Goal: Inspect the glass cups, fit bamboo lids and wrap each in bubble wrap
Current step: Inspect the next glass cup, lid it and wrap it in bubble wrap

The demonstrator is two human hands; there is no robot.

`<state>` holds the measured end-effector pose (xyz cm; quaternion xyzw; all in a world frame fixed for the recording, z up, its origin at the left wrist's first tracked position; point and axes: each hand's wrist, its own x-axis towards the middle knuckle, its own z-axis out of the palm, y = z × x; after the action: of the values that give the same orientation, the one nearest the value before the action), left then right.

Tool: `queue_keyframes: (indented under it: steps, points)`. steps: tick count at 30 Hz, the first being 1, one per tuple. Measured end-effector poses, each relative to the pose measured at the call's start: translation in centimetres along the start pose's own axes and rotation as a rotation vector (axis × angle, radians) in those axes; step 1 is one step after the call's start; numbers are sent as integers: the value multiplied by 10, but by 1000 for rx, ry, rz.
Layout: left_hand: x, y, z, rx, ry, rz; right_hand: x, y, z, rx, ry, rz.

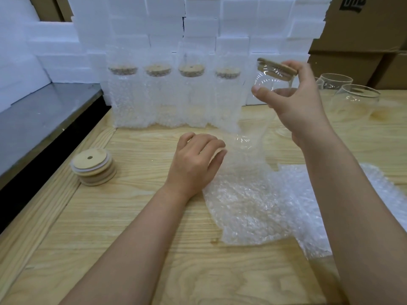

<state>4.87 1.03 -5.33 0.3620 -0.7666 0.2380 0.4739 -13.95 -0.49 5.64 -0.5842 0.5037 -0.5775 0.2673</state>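
Glass, clear and thin-walled, capped with bamboo. Cup (269,84) up off the surface (154,249), right of centre, in front of the foam blocks (198,23). Right hand (295,106) grip closed on it: thumb across the near wall just under the lid (278,67), fingers curled round the far side and the lid's rim. Left hand (196,159) lower down, fingers curled at the upper edge of the bubble wrap (246,208), apparently pinching it beneath the cup.

Handling, as a judgement: rigid, smooth, probably slippery against bare skin; breakable if knocked on the wood. Light enough for one hand. Best taken round the body near the rim, not by the lid alone, seating of the lid being unclear. Wrap soft, limp, near weightless; best held at an edge.

Orientation: tilted. Long axis from the lid, up and slightly right, down-left towards the left hand. Base hard to trace through glare and wrap.

Elsewhere: four wrapped cups (174,95) upright in a row at the back; stack of lids (93,166) at left; bare cups (355,102) at far right.
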Motion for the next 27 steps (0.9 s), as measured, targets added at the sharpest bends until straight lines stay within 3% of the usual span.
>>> queue_keyframes:
  steps: [8, 19, 23, 27]
  points:
    - [8, 9, 0, -155, 5, -211, -6, -6, 8, -63, -33, -36]
    - [33, 12, -5, -457, 297, -473, -16, 3, 40, 25, -153, 12]
    - [33, 5, -14, -775, 110, -610, -18, 6, 42, 15, -133, -26]
    - [24, -17, -22, -858, -298, -755, -14, 4, 35, 28, -54, -40]
